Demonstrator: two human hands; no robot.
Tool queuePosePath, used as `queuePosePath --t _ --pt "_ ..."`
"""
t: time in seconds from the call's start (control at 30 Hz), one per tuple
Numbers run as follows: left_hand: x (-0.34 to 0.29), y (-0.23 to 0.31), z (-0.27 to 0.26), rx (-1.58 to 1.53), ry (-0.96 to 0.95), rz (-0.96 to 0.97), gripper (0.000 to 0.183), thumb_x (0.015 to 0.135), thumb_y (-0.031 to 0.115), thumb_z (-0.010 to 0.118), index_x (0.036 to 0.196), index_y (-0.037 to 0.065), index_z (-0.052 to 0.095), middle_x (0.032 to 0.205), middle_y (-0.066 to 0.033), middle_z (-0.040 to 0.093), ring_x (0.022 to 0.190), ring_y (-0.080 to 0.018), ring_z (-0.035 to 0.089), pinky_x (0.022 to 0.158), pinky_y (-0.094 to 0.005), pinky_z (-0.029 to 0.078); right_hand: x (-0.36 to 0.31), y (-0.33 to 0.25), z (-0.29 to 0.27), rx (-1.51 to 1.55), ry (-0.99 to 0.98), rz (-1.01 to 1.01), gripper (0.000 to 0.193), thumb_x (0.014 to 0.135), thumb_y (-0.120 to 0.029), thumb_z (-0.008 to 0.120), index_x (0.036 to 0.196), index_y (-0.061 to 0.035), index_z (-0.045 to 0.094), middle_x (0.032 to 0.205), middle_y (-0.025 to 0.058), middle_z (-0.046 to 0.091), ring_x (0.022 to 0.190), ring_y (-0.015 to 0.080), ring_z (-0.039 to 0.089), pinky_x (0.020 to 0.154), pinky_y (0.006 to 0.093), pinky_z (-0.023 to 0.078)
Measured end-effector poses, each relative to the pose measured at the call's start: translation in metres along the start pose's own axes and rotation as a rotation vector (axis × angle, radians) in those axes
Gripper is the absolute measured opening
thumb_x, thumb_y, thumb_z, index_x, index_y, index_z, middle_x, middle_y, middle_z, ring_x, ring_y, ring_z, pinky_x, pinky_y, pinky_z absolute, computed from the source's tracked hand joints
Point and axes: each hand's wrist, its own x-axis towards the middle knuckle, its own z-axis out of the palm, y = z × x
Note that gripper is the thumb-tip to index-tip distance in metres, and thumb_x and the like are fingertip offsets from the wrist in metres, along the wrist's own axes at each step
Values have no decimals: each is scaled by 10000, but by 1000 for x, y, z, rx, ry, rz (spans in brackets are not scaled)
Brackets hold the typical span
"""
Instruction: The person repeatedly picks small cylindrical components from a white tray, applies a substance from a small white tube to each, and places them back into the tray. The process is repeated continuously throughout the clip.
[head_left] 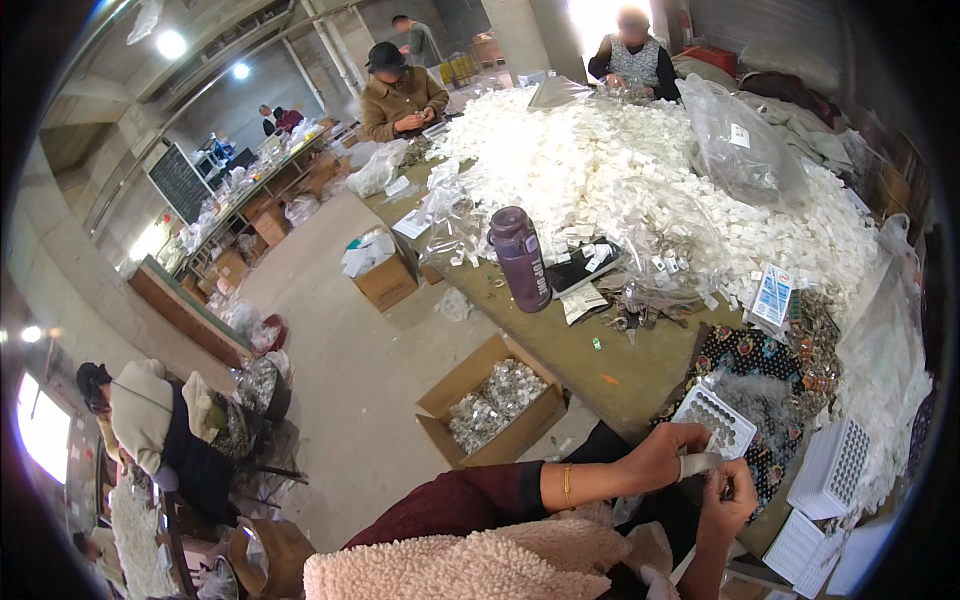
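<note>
My left hand [668, 457], with a gold bracelet on the wrist, is held close to my right hand [730, 497] at the lower right. The fingers of both hands are bent and pinched together. A pale greyish band [699, 464] shows at the left fingertips; whether it is a finger wrap or a held piece I cannot make out. Anything small between the fingers is hidden. Just beyond the hands lies a white tray [741, 437] with rows of round holes, on a dark patterned cloth [735, 352] spread over the table.
A huge heap of small white pieces [610, 150] covers the table. Nearer stand a purple bottle [521, 262] and a black phone [575, 268]. Stacked white hole trays [829, 468] are at right. An open carton [530, 425] of small pieces sits on the floor. Other people work around.
</note>
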Motion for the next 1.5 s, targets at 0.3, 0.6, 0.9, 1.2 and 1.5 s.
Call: queuePosePath --t 0.3,0.6,0.9,1.2,1.5 --pt "3 15 -7 -608 65 -426 237 887 133 703 1117 80 687 873 -3 686 608 -47 557 494 -214 424 19 -9 -2 -74 39 -348 127 728 71 688 754 11 580 692 119 564 593 245 554 542 321 446" --pt "0 23 2 -149 79 -172 215 872 18 701 1084 -9 682 916 -75 716 724 -79 642 599 -203 504 8 -18 -12 97 28 120 72 829 19 681 837 -16 619 710 -25 565 628 30 466 545 213 372" --pt "1 20 2 -579 63 -259 278 931 128 653 1152 -42 648 827 -128 703 513 -46 477 480 -183 371 7 -8 3 457 21 338 60 882 -66 682 895 -26 639 752 -41 599 674 8 487 574 192 375" --pt "-3 5 -9 -300 -42 -213 216 956 133 629 1089 -27 683 855 -52 649 656 -45 509 576 -201 411 17 -1 -2 -199 89 -365 327 701 -151 786 956 -98 587 961 49 570 859 275 569 797 396 404" --pt "-15 -1 -11 -25 -108 -69 181 931 40 624 1089 -37 667 930 -53 614 829 -134 556 745 -270 469 -2 4 7 -344 29 -423 262 647 -55 730 870 -79 594 873 39 545 807 250 557 717 387 414"
